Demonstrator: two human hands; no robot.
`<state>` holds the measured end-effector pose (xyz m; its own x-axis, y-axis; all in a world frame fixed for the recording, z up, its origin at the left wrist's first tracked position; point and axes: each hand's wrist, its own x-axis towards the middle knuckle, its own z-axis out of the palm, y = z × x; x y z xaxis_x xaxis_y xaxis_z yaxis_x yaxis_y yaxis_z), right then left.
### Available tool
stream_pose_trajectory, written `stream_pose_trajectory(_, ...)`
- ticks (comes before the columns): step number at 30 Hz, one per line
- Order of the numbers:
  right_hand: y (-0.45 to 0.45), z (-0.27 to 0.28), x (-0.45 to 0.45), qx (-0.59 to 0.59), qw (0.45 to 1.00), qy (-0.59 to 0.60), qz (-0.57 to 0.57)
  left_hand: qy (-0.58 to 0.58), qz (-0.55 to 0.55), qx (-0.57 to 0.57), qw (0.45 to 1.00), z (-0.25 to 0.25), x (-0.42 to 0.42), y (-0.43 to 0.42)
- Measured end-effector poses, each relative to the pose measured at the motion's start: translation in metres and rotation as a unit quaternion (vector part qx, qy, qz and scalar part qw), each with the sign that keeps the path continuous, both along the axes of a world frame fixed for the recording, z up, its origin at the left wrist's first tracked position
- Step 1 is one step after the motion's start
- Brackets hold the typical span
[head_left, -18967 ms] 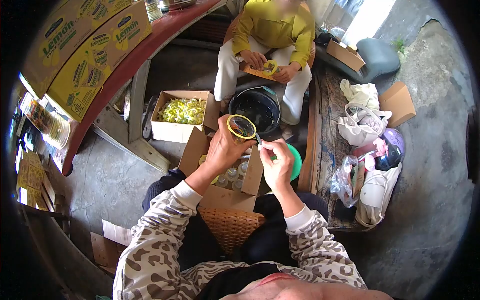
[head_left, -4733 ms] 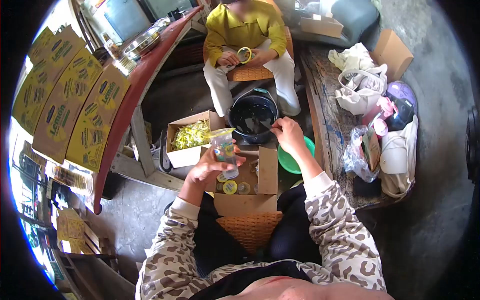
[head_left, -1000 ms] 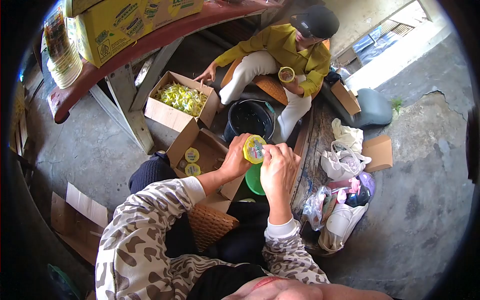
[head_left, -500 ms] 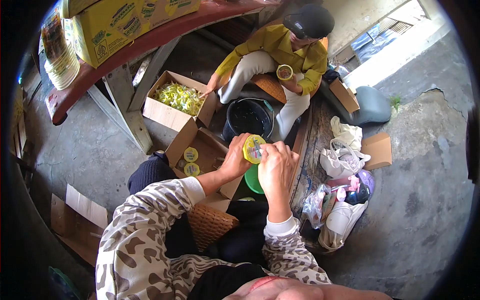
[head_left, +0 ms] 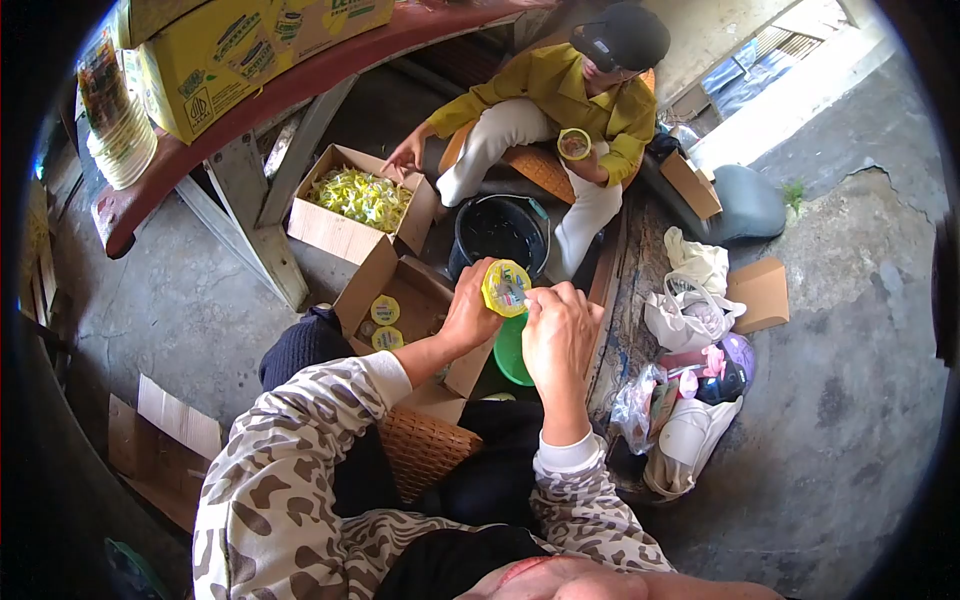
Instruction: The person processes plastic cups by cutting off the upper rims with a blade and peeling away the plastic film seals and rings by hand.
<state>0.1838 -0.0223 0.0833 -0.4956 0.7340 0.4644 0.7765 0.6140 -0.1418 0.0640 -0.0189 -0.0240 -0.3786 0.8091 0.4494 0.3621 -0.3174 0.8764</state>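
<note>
My left hand [head_left: 469, 312] is wrapped round a cup with a yellow lid [head_left: 506, 288], whose printed top faces me. At the lid's right edge, my right hand [head_left: 562, 325] is closed in a pinch; what its fingertips hold, if anything, is too small to make out. Below and left of the cup stands an open cardboard box [head_left: 368, 287]. Inside it are two yellow-lidded cups [head_left: 385, 310]. A green round container [head_left: 513, 352] shows partly beneath my hands.
Opposite me sits a person [head_left: 590, 95] holding another cup [head_left: 574, 144], one hand above a box of yellow-green packets [head_left: 360, 198]. A black bucket [head_left: 500, 235] stands between us. Bags [head_left: 690, 310] lie at right. A red-edged table [head_left: 290, 85] carries cartons at upper left.
My right fingers have drawn back from the lid's top to its edge, and more of the lid shows. The other person's hand has lifted from the edge of the packet box.
</note>
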Motion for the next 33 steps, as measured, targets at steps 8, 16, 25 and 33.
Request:
stream_pose_trajectory(8, 0.003, -0.008, 0.002, -0.003, 1.000, -0.013, 0.003, 0.024, 0.008, -0.005, 1.000, -0.010, -0.001, 0.004)
stream_pose_trajectory(16, 0.007, -0.014, 0.004, 0.002, 1.000, -0.020, 0.012, -0.019, -0.004, -0.024, 1.000, -0.010, -0.003, 0.006)
stream_pose_trajectory(25, 0.035, -0.012, 0.032, -0.062, 0.988, 0.138, 0.006, -0.086, -0.097, -0.006, 0.992, -0.019, -0.004, 0.014)
stream_pose_trajectory(33, 0.065, -0.032, 0.078, -0.068, 0.965, 0.250, -0.036, -0.043, -0.158, -0.061, 0.985, -0.029, 0.021, 0.003)
